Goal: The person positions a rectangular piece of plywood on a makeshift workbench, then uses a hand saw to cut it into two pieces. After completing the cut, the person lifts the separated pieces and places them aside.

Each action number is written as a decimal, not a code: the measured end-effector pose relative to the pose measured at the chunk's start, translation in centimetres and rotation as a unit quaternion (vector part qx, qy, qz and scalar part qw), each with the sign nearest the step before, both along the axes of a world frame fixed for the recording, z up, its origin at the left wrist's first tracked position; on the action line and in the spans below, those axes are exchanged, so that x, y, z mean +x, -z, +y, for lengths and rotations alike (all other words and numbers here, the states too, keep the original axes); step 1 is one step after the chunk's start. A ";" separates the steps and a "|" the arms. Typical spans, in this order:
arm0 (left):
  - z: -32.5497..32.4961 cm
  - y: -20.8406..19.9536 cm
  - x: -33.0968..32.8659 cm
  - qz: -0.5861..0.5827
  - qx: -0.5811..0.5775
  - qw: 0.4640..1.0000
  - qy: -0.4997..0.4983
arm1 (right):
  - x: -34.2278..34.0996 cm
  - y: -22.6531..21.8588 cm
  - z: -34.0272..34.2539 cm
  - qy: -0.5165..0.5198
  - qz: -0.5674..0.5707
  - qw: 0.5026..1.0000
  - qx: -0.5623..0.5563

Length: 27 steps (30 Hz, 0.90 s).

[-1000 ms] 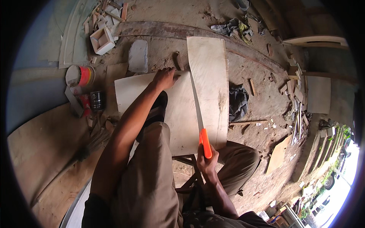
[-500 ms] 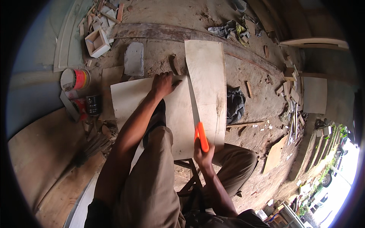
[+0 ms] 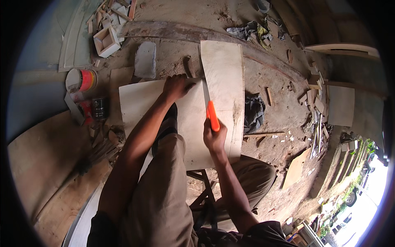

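Note:
A pale plywood sheet lies in front of me, with a long cut running into it from its far edge. My right hand is closed around the orange handle of a handsaw, whose blade sits in the cut and points away from me. Left of the cut, my left hand grips the sheet's far edge, fingers curled over it and thumb toward the blade. A dark shoe rests on the sheet beneath my left forearm. The strip right of the cut reaches farther away from me.
Under the sheet's near edge stands a dark wooden support. Paint cans and a small open box are at the left. A crumpled black bag lies right of the sheet. Wood scraps litter the right side.
My right hand and the saw have moved away from me along the cut, so less blade shows on the near side. My left hand keeps its place on the sheet.

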<state>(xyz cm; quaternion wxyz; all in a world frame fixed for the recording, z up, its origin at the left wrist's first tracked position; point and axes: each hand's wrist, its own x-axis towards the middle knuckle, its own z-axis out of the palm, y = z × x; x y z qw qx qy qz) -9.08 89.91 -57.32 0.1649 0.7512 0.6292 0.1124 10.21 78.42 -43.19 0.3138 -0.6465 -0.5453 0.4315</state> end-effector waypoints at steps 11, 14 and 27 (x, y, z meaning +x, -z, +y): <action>0.1 0.2 -0.3 -0.008 -0.002 1.000 -0.014 | 3.1 0.1 -9.1 0.064 0.074 0.994 -0.047; 0.4 0.7 -0.6 0.003 0.002 1.000 -0.005 | -0.2 2.4 -1.0 0.039 0.052 0.998 -0.005; 0.1 -0.1 -0.4 -0.028 -0.028 0.999 -0.010 | -1.0 0.8 6.0 -0.079 0.144 0.984 -0.074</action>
